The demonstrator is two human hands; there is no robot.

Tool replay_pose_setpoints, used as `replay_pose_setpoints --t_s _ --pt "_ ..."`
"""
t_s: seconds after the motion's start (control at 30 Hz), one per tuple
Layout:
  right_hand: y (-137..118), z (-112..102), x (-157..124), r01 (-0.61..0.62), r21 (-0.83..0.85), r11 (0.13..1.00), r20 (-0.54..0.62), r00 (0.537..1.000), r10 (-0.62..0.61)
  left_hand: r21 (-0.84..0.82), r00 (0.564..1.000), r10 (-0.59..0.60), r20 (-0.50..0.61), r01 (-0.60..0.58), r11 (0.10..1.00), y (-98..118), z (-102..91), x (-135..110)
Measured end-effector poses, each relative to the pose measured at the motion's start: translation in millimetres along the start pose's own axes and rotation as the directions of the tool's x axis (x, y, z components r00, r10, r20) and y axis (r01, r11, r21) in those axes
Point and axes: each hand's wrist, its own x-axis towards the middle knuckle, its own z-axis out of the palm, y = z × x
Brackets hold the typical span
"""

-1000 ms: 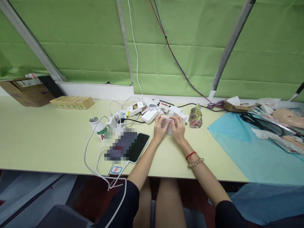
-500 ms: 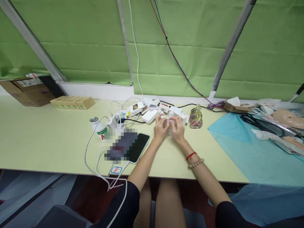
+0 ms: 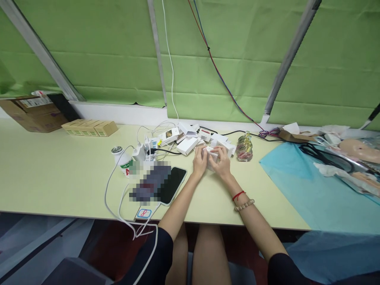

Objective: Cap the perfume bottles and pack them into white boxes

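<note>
Between my two hands is a small white box (image 3: 211, 152), partly covered by my fingers. My left hand (image 3: 200, 161) grips its left side with the fingers bent. On the other side my right hand (image 3: 221, 161) curls over the top and right side, thumb toward me. Just beyond my hands lies a heap of small white cartons (image 3: 188, 145), some tipped on their sides. A clear glass bottle (image 3: 245, 147) with pinkish contents stands to the right of my right hand.
Left of my arms lie a phone (image 3: 173, 186), a pixelated item, a white can (image 3: 121, 160) and a power strip with white cables. Brown boxes (image 3: 90, 128) sit farther left. A blue sheet (image 3: 285, 170) with a mannequin-like piece (image 3: 360, 149) covers the right side.
My fingers have shifted on the white box, and more of its top now shows between them. The other things on the table have stayed in place.
</note>
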Motion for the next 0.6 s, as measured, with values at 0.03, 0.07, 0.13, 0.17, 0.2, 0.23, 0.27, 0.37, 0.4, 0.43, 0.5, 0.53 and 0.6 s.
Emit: replay_pose_setpoints --t_s 0.03,0.07,0.13,0.17,0.2,0.23,0.27,0.37,0.4,0.43,0.5,0.53,0.6 --pt "0 0 -1 0.014 -0.043 0.999 0.007 1.0 -0.014 -0.029 0.999 -0.004 0.032 0.005 1.0 0 0.2 0" --pt "1 1 -1 0.026 -0.087 0.996 0.013 1.0 -0.025 -0.055 0.998 -0.01 0.069 0.014 0.998 -1 0.4 -1" --pt "2 2 -2 0.037 -0.16 0.987 0.01 0.999 -0.035 -0.094 0.989 -0.045 0.143 0.059 0.994 -4 1.1 -3" --pt "3 2 -3 0.038 -0.179 0.983 0.001 0.999 -0.038 -0.107 0.982 -0.071 0.177 0.091 0.99 -6 1.7 -4" --pt "4 2 -3 0.039 -0.189 0.981 -0.009 0.999 -0.041 -0.114 0.974 -0.093 0.208 0.119 0.986 -8 2.4 -5" --pt "6 3 -3 0.042 -0.193 0.98 -0.021 0.999 -0.047 -0.115 0.965 -0.106 0.239 0.136 0.984 -10 3.3 -6" --pt "8 2 -2 0.046 -0.197 0.979 -0.036 0.998 -0.055 -0.11 0.958 -0.108 0.267 0.142 0.984 -13 4.3 -7" --pt "14 1 -1 0.056 -0.242 0.969 -0.092 0.993 -0.08 -0.031 0.934 -0.079 0.348 0.096 0.995 -19 8.7 -11" --pt "16 0 0 0.052 -0.264 0.963 -0.114 0.99 -0.084 0.015 0.926 -0.069 0.372 0.068 0.998 -21 10.5 -12" --pt "18 -1 1 0.046 -0.283 0.958 -0.134 0.987 -0.087 0.067 0.917 -0.062 0.394 0.039 0.997 -22 12.4 -13" --pt "20 -4 3 0.034 -0.307 0.951 -0.16 0.983 -0.087 0.178 0.907 -0.06 0.418 -0.016 0.984 -22 16.3 -16" --pt "20 -5 4 0.026 -0.314 0.949 -0.172 0.981 -0.084 0.227 0.906 -0.067 0.417 -0.033 0.973 -21 18.2 -17" --pt "21 -7 7 -0.002 -0.321 0.947 -0.204 0.977 -0.068 0.304 0.915 -0.082 0.396 -0.046 0.952 -20 21.5 -18"
